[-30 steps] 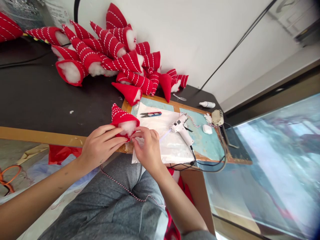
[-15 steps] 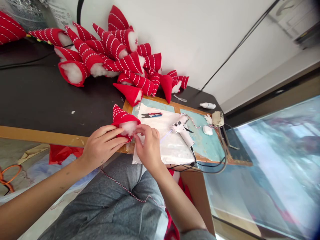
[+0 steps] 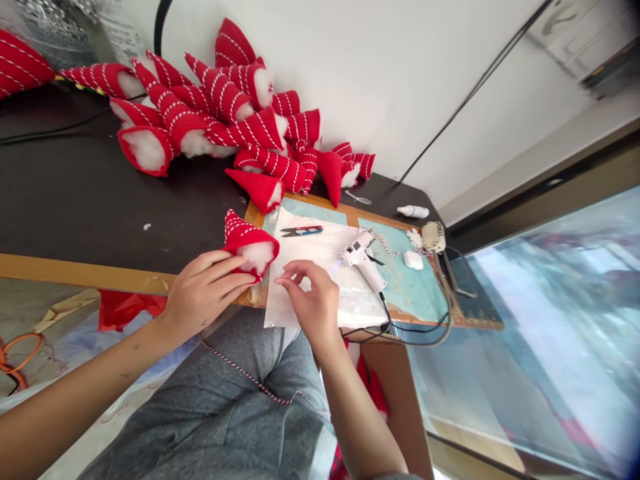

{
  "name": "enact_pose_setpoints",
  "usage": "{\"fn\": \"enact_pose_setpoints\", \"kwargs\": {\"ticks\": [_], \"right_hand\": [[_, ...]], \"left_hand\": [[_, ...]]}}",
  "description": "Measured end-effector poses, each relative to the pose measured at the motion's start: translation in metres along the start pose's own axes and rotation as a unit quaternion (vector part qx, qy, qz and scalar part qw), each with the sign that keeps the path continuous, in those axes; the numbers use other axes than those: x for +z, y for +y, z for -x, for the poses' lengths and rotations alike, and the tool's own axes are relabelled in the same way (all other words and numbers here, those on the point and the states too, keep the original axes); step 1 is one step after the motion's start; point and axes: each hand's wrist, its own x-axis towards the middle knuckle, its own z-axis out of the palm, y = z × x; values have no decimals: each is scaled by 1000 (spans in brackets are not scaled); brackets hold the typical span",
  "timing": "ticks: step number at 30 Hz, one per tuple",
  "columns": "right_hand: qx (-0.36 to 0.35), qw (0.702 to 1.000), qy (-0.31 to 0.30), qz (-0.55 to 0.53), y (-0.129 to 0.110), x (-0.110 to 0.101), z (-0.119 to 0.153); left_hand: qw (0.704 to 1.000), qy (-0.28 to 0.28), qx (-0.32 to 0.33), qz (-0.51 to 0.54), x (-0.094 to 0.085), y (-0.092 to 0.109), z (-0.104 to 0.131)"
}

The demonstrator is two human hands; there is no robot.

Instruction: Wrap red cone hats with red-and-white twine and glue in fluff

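Observation:
My left hand (image 3: 207, 290) is wrapped round a small red felt cone (image 3: 253, 235) at the table's front edge. White stuffing (image 3: 257, 257) fills its mouth, which faces right, and red-and-white cord winds round it. Just right of the cone, apart from it, my right hand (image 3: 315, 297) has thumb and finger pinched together; anything between them is too small to make out. Beneath that hand lies a white sheet (image 3: 340, 303), bearing thread snips (image 3: 302, 231) and a white glue gun (image 3: 364, 260) with its nozzle to the left.
Several stuffed, corded red cones (image 3: 220, 113) are heaped against the wall. A plain red cone (image 3: 256, 189) lies nearer. A white bottle (image 3: 413, 211) and a plastic spoon (image 3: 358, 197) sit toward the back right. The glue gun's black cable (image 3: 385, 310) hangs by the front edge. Red-and-white cord (image 3: 260, 387) crosses my lap.
My right hand has drawn away from the cone's mouth to the right, its fingertips now pinched over the sheet. My left hand keeps its hold on the cone.

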Motion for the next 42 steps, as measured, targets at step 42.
{"fn": "enact_pose_setpoints", "kwargs": {"ticks": [42], "right_hand": [[9, 971, -188, 147, -17, 6, -25]], "left_hand": [[1000, 12, -6, 5, 1, 2, 1]]}}
